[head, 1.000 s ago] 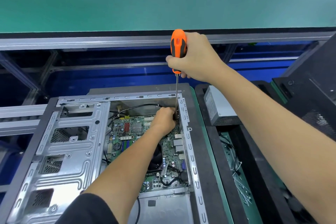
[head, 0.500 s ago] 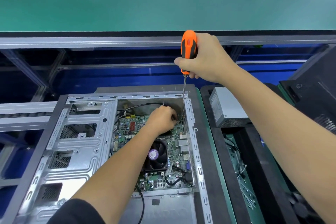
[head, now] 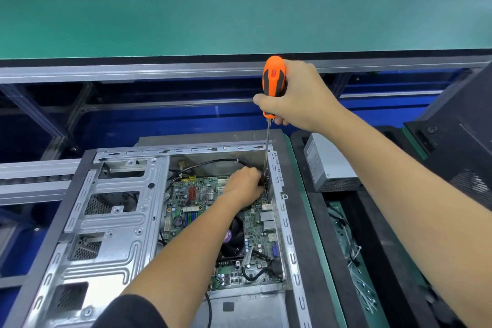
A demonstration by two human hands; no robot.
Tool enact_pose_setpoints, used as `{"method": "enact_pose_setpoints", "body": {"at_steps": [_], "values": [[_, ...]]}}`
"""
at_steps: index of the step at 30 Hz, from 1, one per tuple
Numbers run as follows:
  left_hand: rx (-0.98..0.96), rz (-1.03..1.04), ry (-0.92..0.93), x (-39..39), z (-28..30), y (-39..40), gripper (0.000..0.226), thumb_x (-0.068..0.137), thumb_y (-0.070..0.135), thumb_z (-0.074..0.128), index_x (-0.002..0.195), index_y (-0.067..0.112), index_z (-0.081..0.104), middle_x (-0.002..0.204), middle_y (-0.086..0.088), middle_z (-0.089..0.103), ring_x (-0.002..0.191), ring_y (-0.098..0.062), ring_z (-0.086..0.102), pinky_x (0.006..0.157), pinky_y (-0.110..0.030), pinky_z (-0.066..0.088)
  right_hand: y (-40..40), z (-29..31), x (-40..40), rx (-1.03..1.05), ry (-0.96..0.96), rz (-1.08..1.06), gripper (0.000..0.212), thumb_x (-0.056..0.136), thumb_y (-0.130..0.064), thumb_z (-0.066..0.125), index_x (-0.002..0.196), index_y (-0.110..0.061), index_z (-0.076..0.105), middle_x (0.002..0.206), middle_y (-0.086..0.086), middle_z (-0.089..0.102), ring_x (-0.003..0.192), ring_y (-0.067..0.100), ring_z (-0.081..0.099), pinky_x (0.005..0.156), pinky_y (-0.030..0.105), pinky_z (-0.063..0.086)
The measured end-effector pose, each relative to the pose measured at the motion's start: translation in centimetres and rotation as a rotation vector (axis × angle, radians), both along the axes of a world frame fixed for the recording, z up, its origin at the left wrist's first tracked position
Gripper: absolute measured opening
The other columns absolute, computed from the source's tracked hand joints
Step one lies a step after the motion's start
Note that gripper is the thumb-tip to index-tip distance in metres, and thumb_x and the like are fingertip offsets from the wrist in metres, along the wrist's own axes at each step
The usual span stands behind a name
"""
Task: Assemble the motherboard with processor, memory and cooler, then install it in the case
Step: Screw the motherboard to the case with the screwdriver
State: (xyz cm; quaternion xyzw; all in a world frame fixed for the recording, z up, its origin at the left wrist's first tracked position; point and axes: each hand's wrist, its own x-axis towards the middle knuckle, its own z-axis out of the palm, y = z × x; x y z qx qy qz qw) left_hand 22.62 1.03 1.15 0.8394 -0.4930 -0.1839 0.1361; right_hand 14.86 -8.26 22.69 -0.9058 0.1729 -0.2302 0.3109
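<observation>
Item: motherboard (head: pixel 202 202), lying flat inside the open case (head: pixel 111 221), at the bottom of the well, directly under both our hands. The cooler (head: pixel 234 234) sits on it, partly hidden beneath our left forearm. We judge the board is seated and is now being screwed down at its far right corner.

Item: screwdriver (head: pixel 273 85), orange and black handle. Our right hand (head: pixel 298 96) is wrapped around the handle, fingers curled tight. The shaft drops near vertical from the grip into the corner of the case; held upright, we judge, so the tip stays square on a screw head.

Item: left hand (head: pixel 243 186), down at the tip end of the shaft, fingers curled close around it, probably to steady the tip or a screw. The screw itself is hidden, so we cannot tell whether this hand pinches anything.

Item: drive cage (head: pixel 106 210), metal, left of the lower grip, part of the case.

Item: power supply (head: pixel 330 165), grey box, right of the lower grip, outside the case, in a black tray (head: pixel 314 208).

Item: loose cable ties (head: pixel 364 293), nearer us in the same tray.
</observation>
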Motion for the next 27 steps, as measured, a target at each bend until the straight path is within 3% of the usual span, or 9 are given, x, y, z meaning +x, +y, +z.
{"method": "enact_pose_setpoints", "body": {"at_steps": [11,17,23,27], "values": [[-0.021,0.053,0.049,0.0,-0.2,0.1,0.016,0.082,0.019,0.063,0.095,0.01,0.068,0.092,-0.014,0.068,0.088,-0.034,0.062,0.068,-0.035,0.047,-0.2,0.2,-0.3,0.017,0.027,0.034,0.027,0.081,-0.025,0.071,0.073,-0.013,0.048,0.059,0.008,0.063,0.044,0.011,0.063,0.042,0.02,0.051],[-0.012,0.046,0.069,0.1,-0.1,0.1,0.015,0.082,0.021,0.064,0.092,0.01,0.068,0.091,-0.014,0.068,0.088,-0.034,0.061,0.069,-0.035,0.048,-0.2,1.1,-0.6,-0.042,0.006,0.138,0.052,0.079,-0.023,0.075,0.112,-0.025,0.035,0.065,0.003,0.059,0.045,0.014,0.062,0.043,0.019,0.049],[-0.037,0.06,0.105,0.4,0.0,0.6,0.022,0.079,0.01,0.06,0.096,0.017,0.073,0.091,-0.01,0.071,0.087,-0.031,0.063,0.073,-0.036,0.053,-0.5,1.4,-0.8,0.04,0.052,0.198,0.037,0.085,-0.026,0.07,0.1,-0.028,0.036,0.069,0.001,0.062,0.05,0.017,0.067,0.05,0.031,0.057],[-0.077,0.123,0.095,0.9,0.0,1.1,0.02,0.081,0.014,0.064,0.095,0.023,0.074,0.093,-0.004,0.072,0.088,-0.025,0.064,0.071,-0.03,0.049,-0.5,1.3,-1.0,0.037,0.022,0.172,0.037,0.085,-0.024,0.071,0.101,-0.025,0.038,0.066,0.001,0.063,0.05,0.016,0.066,0.05,0.03,0.057]]}}
